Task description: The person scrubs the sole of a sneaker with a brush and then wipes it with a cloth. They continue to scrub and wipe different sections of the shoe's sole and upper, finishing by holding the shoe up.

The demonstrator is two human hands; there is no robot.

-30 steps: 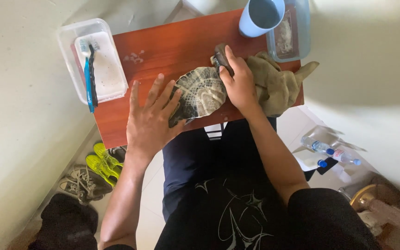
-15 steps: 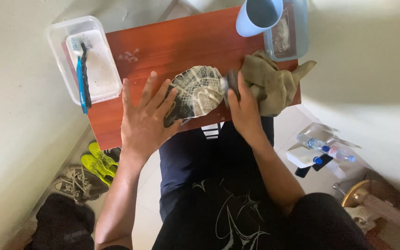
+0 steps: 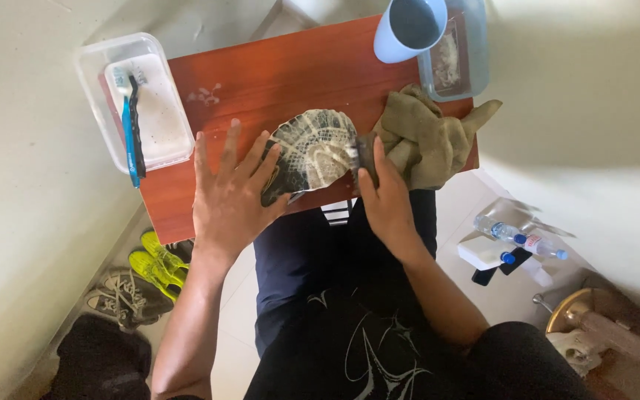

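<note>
Patterned grey-and-cream shoe [image 3: 312, 152] lies near the red-brown wooden counter's [image 3: 261, 74] front edge. Left hand [image 3: 227, 196] presses it, fingers spread flat; right hand [image 3: 387, 196] grips its heel beside an olive cloth [image 3: 427, 137].

Bright daylight floods in from the upper right, washing the pale wall [image 3: 601, 89] nearly white. The reddish-brown wooden table [image 3: 275, 81] shows soft glare. Edges bend slightly, wide-lens style. The cluttered floor corner at lower right looks soft, perhaps out of focus.
</note>
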